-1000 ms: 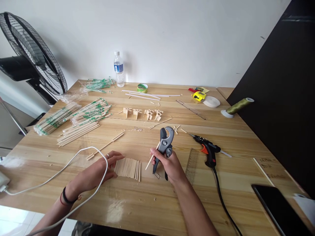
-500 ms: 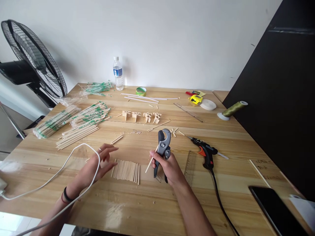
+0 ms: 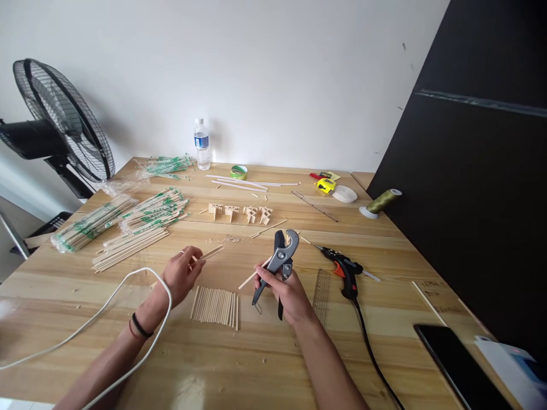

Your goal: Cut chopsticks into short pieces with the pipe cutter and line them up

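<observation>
While my right hand (image 3: 285, 287) grips the cutter (image 3: 277, 263) with a short stick (image 3: 253, 274) pinched alongside, my left hand (image 3: 182, 272) closes its fingers on a longer stick (image 3: 208, 254) lying on the desk (image 3: 265, 347). That stick runs left to right, pointing toward the cutter; the cut row (image 3: 216, 306) lies between my hands.
</observation>
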A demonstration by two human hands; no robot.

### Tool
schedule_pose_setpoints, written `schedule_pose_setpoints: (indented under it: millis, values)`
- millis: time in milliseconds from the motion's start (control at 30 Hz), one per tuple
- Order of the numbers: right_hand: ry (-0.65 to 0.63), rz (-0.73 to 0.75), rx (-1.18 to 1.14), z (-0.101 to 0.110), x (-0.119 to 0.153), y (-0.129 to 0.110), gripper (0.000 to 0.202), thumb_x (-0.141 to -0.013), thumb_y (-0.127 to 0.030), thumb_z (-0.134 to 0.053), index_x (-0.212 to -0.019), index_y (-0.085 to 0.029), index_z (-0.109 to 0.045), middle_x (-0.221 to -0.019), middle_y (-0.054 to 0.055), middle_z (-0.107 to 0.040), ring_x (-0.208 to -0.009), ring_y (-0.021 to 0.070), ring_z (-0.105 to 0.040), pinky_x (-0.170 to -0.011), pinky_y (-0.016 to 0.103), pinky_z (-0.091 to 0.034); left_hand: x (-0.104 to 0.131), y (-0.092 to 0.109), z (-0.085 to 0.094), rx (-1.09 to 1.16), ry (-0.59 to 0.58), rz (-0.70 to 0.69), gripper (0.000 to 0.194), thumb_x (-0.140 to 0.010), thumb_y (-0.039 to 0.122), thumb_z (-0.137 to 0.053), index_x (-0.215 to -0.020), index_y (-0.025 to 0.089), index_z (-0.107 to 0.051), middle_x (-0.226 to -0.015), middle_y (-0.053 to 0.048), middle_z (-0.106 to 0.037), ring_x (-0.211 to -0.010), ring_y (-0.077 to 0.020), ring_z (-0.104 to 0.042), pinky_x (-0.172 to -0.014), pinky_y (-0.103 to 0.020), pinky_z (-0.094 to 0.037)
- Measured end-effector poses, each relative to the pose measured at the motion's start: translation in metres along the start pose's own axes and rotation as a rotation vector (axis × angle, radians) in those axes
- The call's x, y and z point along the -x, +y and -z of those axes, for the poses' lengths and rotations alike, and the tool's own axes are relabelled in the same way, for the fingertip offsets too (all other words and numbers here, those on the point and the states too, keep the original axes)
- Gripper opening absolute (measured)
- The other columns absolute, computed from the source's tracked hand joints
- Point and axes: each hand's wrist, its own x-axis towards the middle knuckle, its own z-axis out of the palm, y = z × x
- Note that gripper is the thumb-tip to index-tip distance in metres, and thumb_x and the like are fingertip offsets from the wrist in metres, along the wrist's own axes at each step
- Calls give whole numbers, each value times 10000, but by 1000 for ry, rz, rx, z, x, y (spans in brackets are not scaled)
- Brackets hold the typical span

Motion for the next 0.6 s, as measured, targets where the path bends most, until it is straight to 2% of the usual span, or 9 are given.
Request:
schedule_pose_setpoints:
  millis: [67, 133, 233, 333, 500, 600]
  values:
    - [-1, 43, -21, -7, -4, -6, 259, -808, -404, -856, -869, -185, -731, -688, 1, -683, -667, 175, -623, -703, 327, -499, -1, 19, 0, 83, -69, -19, 153, -952, 354, -581, -940, 206, -616, -666, 27, -631, -546, -142, -620, -541, -243, -514]
    - [4, 92, -5, -14, -9, -13, 230, -838, -394, -834, -871, -191, -732, -692, -2, -683, -689, 177, -626, -722, 327, -496, -1, 37, 1, 207, -150, -11, 208, -959, 367, -583, -1051, 193, -652, -712, 19, -664, -555, -128, -632, -537, -226, -519]
    - [28, 148, 64, -23, -17, -20, 217, -870, -399, -807, -856, -196, -730, -706, 0, -686, -712, 180, -629, -739, 322, -490, 0, 54, 0, 428, -271, 87, 271, -930, 373, -630, -1089, 165, -700, -743, -6, -674, -592, -128, -623, -570, -235, -507]
    - [57, 170, 139, -26, -20, -21, 225, -878, -403, -802, -826, -200, -722, -686, -8, -674, -681, 173, -617, -721, 314, -481, 3, 56, -3, 569, -331, 192, 265, -891, 392, -686, -987, 147, -716, -706, -7, -647, -599, -132, -599, -575, -243, -472]
    - [84, 176, 247, -24, -19, -12, 229, -896, -397, -786, -807, -202, -706, -655, -9, -655, -657, 177, -607, -688, 312, -465, 10, 54, -7, 763, -404, 322, 311, -884, 428, -721, -996, 139, -695, -766, -15, -641, -628, -122, -576, -583, -239, -432]
    - [143, 167, 228, -24, -17, -6, 214, -878, -386, -805, -842, -200, -706, -710, -5, -668, -641, 171, -606, -678, 315, -474, 13, 58, -5, 856, -424, 343, 342, -903, 457, -715, -1020, 139, -677, -770, -13, -629, -647, -117, -547, -581, -230, -405]
